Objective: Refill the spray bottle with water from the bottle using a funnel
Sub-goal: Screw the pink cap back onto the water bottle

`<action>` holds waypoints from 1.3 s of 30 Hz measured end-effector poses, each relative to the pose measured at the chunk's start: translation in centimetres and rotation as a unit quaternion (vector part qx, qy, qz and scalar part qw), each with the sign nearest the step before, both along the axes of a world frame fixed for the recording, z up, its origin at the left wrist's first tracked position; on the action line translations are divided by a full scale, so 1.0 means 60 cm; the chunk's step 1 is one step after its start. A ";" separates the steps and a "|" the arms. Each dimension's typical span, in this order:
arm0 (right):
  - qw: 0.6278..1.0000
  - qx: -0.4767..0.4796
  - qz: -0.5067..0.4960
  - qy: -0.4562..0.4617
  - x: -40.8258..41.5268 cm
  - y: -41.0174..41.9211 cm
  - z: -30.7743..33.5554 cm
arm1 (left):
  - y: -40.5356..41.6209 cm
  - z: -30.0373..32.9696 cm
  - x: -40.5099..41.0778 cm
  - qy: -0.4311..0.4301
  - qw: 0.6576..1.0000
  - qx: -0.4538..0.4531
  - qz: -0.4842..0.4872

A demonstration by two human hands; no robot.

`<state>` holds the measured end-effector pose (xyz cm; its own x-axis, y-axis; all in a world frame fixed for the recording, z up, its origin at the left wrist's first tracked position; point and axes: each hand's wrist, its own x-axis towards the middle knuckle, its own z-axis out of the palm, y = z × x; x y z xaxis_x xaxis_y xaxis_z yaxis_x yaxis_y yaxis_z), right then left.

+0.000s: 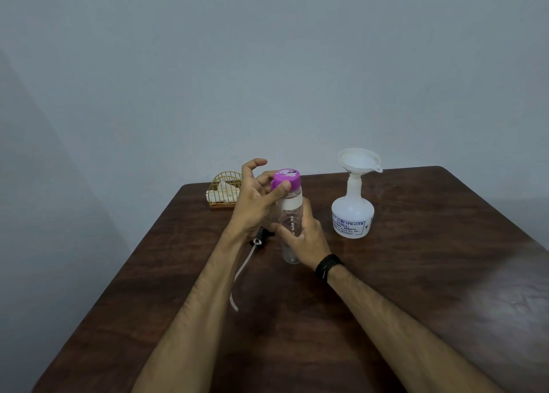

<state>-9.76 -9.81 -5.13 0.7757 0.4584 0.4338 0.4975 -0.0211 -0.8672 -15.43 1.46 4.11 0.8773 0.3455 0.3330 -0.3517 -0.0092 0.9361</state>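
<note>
R hand (306,238) grips a clear plastic water bottle (289,229) upright on the dark wooden table (416,273); L hand (255,196) pinches its purple cap (285,179). A white plastic funnel (359,162) sits in the neck of the white spray bottle (352,214) just right of it. Black sprayer head w/ clear tube (246,262) lies under L wrist, gold wire napkin holder (224,192) at far edge.

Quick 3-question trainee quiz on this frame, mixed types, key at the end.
1. True or false: the funnel already sits in the neck of the spray bottle.
2. What does the left hand touch? A) the funnel B) the purple cap C) the napkin holder
3. Fill in: the right hand grips the body of the ____ bottle.

Key: 1 true; 2 B, thumb and fingers on the cap, which is still on; 3 water. The sprayer head lies on the table under the left wrist.
</note>
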 end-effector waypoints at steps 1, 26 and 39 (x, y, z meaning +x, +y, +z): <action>1.000 -0.004 0.000 0.001 0.001 -0.001 0.000 | -0.001 -0.001 0.001 0.003 1.000 0.003 0.006; 0.857 -0.502 -0.018 -0.117 0.060 -0.002 -0.067 | 0.029 -0.135 0.130 0.168 0.940 0.247 0.168; 0.851 -0.506 -0.015 -0.141 0.088 0.011 -0.076 | 0.089 -0.158 0.274 0.243 0.934 0.174 0.194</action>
